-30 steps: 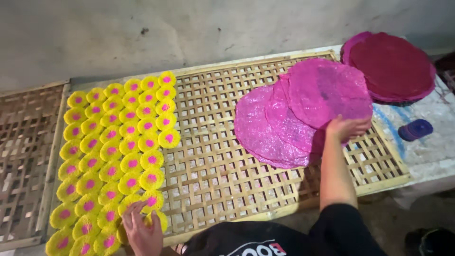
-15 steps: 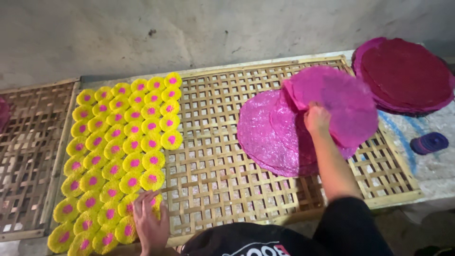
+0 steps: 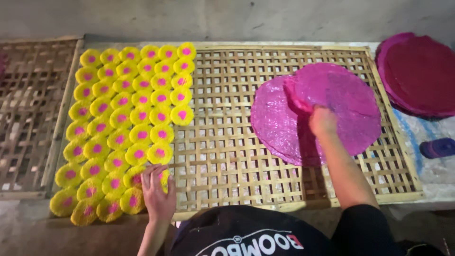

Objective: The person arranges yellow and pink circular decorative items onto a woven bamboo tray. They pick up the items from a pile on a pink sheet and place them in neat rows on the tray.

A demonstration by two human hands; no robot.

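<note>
Many small yellow discs with pink centres lie in rows on the left part of a woven bamboo rack. My left hand rests flat on the discs at the rack's near edge, fingers spread. On the right part of the rack lies a pile of large round pink sheets. My right hand grips the top pink sheet at its edge and holds it lifted and tilted above the pile.
A stack of darker magenta round sheets sits past the rack's right edge. A small purple object lies on a plastic-covered surface at the right. A second bamboo rack stands at the left. A grey wall runs behind.
My right hand has moved left along the pink pile and raised the top sheet. My left hand has shifted right on the yellow discs. The camera has come closer.
</note>
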